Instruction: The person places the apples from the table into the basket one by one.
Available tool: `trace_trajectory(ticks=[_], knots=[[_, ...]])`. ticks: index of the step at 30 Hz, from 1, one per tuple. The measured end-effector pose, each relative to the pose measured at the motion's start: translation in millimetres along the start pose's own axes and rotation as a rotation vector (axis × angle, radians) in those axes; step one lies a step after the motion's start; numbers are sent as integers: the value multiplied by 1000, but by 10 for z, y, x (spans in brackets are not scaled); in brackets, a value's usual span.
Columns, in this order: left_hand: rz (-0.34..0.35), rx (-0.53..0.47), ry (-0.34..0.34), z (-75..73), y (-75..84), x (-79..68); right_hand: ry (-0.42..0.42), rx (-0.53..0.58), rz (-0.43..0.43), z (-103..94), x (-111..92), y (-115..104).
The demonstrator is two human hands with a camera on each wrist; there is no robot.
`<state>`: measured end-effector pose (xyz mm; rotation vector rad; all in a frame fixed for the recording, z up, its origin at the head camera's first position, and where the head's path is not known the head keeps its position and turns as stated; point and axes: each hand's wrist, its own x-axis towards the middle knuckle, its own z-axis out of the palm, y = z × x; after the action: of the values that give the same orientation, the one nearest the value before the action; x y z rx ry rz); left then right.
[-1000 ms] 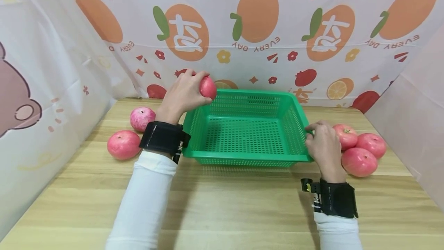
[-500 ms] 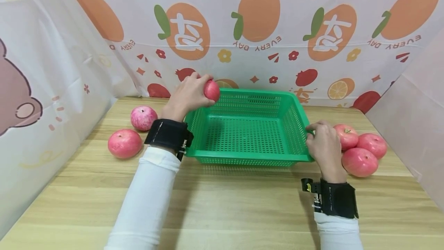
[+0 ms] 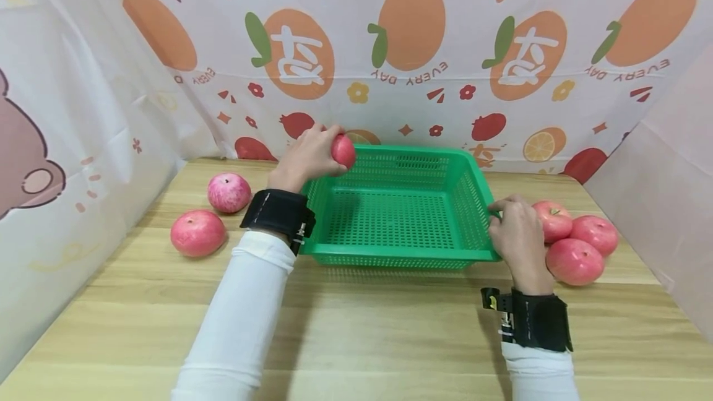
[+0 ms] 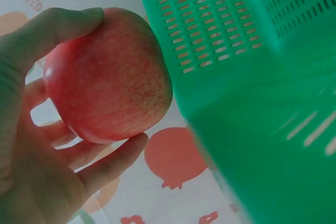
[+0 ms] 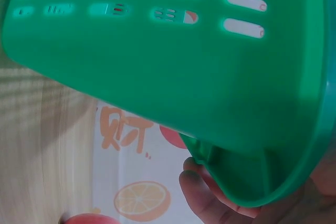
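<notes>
My left hand [image 3: 313, 152] grips a red apple [image 3: 343, 151], held up at the back left corner of the green plastic basket [image 3: 390, 252]. In the left wrist view the thumb lies over one side of the apple [image 4: 110, 77] and the fingers curl under the other, right by the basket's perforated wall [image 4: 210, 19]. On the basket's right side, my right hand [image 3: 518, 237] holds the rim, its fingertips [image 5: 197, 187] hooked under the edge in the right wrist view. The basket has nothing inside it.
Two apples lie left of the basket, a streaked pink one [image 3: 229, 193] and a redder one [image 3: 198, 233]. Several more [image 3: 575, 261] cluster beside my right hand on the wooden table [image 3: 379, 339]. A fruit-printed cloth [image 3: 356, 36] hangs behind the basket.
My left hand has moved a little to the right and slightly lower with the apple, closer over the basket's back left corner. The right hand stays on the rim.
</notes>
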<state>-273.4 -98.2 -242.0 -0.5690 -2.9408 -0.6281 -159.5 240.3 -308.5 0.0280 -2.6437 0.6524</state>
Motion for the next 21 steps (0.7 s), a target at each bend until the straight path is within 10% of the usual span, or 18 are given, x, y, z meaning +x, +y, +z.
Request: trace_trajectory(ticks=[21], knots=[[-56,-28,-39,222,-93,118,-1,-3,1,9,-2,-1]])
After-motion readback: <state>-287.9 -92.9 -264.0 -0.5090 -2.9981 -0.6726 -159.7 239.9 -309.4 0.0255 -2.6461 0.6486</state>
